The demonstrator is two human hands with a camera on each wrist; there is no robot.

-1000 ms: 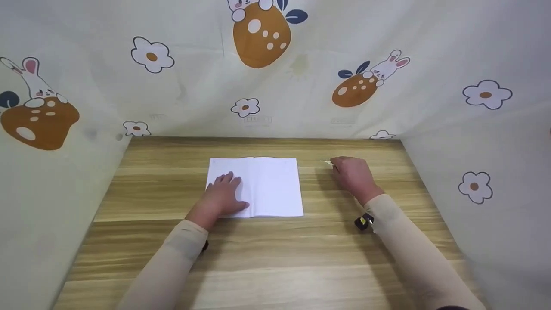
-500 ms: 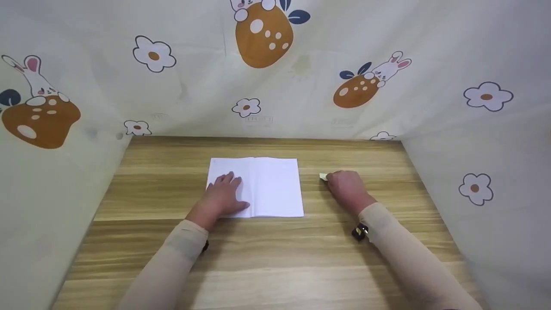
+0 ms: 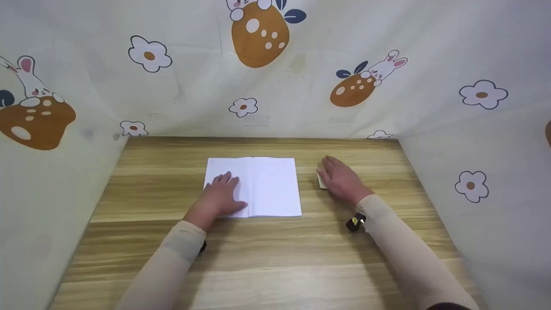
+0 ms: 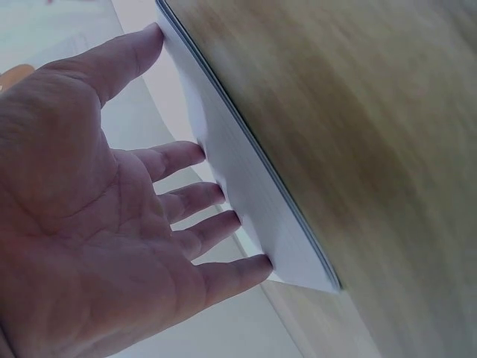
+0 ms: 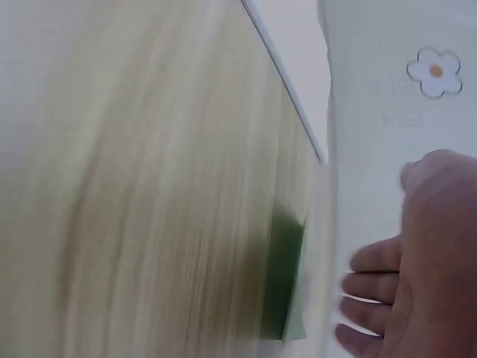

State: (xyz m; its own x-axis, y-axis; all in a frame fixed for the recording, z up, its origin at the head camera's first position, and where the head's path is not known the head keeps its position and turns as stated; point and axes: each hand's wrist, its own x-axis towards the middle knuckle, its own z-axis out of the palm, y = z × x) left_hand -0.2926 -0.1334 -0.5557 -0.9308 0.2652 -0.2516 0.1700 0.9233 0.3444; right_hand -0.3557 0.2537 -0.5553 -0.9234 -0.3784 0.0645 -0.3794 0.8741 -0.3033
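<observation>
An open notebook [image 3: 275, 187] with blank white pages lies flat on the table. My left hand [image 3: 220, 196] rests on its left page, fingers spread and fingertips touching the paper. In the left wrist view, the page edges of the notebook [image 4: 253, 190] and its thin dark cover show beneath the fingertips. Right of the notebook, my right hand [image 3: 342, 180] is over a small pale green slip of paper [image 3: 321, 182], partly hiding it. In the right wrist view, the green slip [image 5: 282, 287] stands slightly raised and creased on the wood, apart from the loosely extended fingers [image 5: 376, 286].
The wood-grain table [image 3: 267, 258] is bounded at the back and sides by a pale curtain [image 3: 193, 94] printed with rabbits and flowers. A strip of table separates the notebook from the green slip.
My right hand gripped the green slip, brought it lower and toward me, then let go; its fingers are now extended over the slip. The left hand stays on the page.
</observation>
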